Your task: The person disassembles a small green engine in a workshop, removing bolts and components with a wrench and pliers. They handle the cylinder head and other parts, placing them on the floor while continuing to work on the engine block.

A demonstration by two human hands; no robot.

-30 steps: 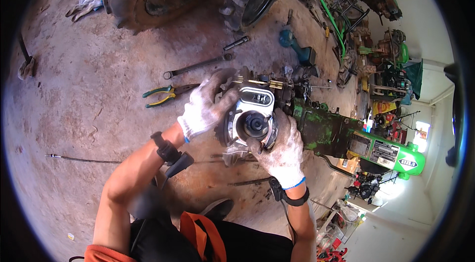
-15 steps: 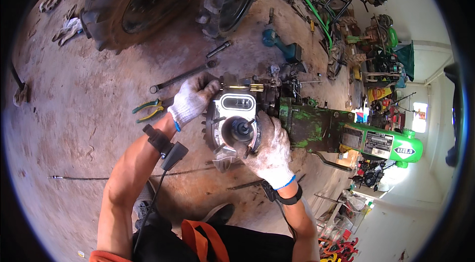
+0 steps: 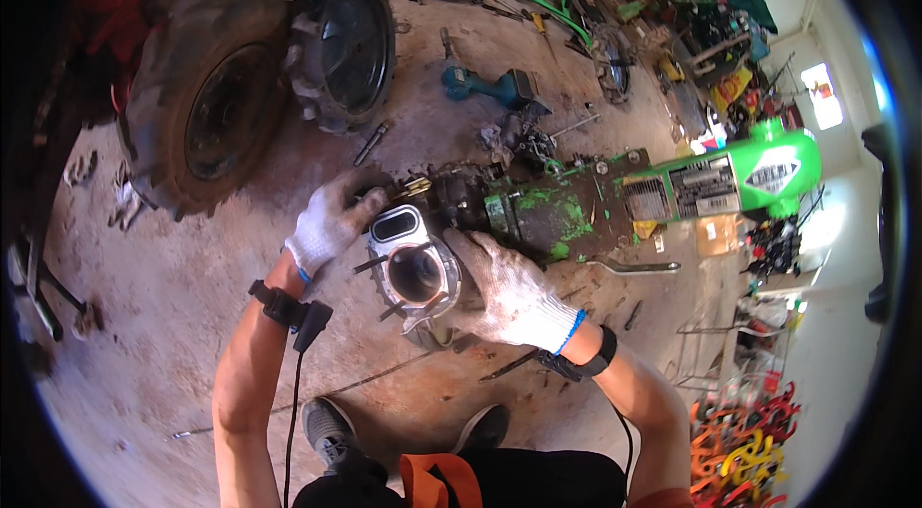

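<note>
A grey metal engine cylinder (image 3: 415,273) with a round bore and an oval opening stands in front of me. Studs stick out beside the bore. My left hand (image 3: 331,218), in a white knit glove, is closed on the cylinder's far left edge, the fingertips partly hidden. On its right side, my right hand (image 3: 509,292), gloved the same way, grips the cylinder wall with the fingers curled out of sight. Brass-coloured pieces (image 3: 413,188) lie just beyond the cylinder. To the right extends a worn green machine housing (image 3: 547,210) with a bright green cylindrical part (image 3: 783,170).
Two big tyred wheels (image 3: 221,105) stand at the far left. On the floor beyond lie a teal cordless power tool (image 3: 480,85) and a socket (image 3: 372,143). A bent metal lever (image 3: 634,267) sits right of my hand. Machine parts and red-yellow pieces (image 3: 744,450) line the right wall.
The view has shifted, showing more floor and both shoes. The cylinder now appears tilted between my hands, and the piston seen in its bore no longer shows plainly.
</note>
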